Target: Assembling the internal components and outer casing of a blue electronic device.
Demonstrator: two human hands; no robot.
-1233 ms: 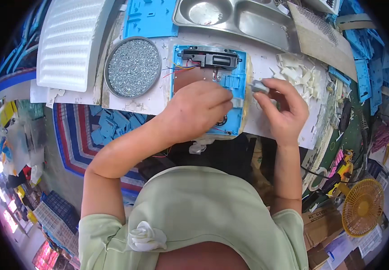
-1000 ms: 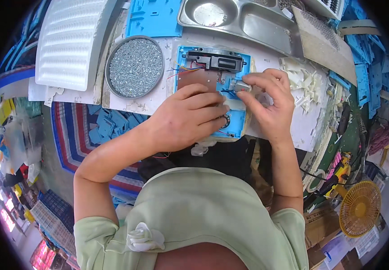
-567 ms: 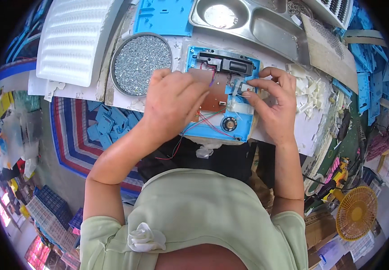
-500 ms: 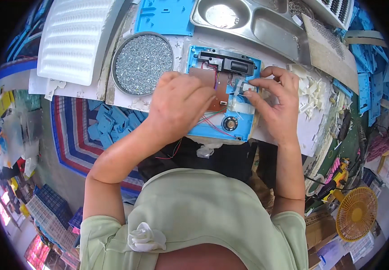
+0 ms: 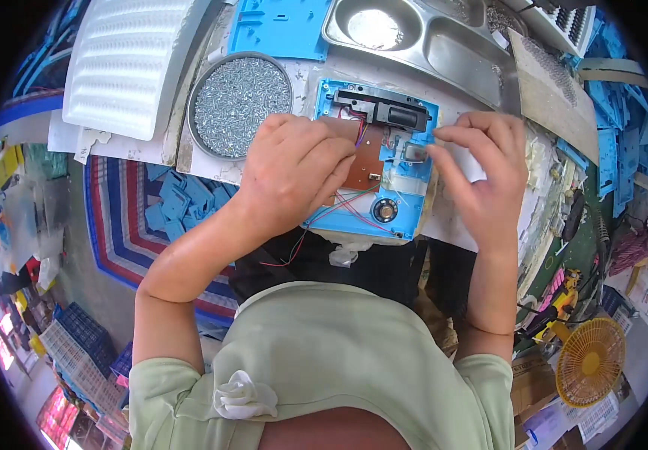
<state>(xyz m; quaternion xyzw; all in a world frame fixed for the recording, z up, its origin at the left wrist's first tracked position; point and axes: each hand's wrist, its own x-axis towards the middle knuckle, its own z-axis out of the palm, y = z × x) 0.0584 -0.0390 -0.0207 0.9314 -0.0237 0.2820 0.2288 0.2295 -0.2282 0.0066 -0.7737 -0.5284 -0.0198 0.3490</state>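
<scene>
A blue plastic case lies in front of me, its inside facing up. In it sit a brown circuit board, a black housing, a small round speaker and a small grey metal part near the right edge. My left hand is closed over the board's left side, its fingertips hidden; what they grip cannot be made out. Just right of the case, my right hand is open, thumb and forefinger apart near the metal part. Thin red and green wires trail under my left hand.
A round tray of screws stands left of the case. Behind lie another blue panel and a compartmented metal tray. White foam is at far left; white scraps lie at right. Blue parts fill a striped bag.
My right hand has let go of the small part at the case's right edge and drawn off to the right. My left hand has barely moved.
</scene>
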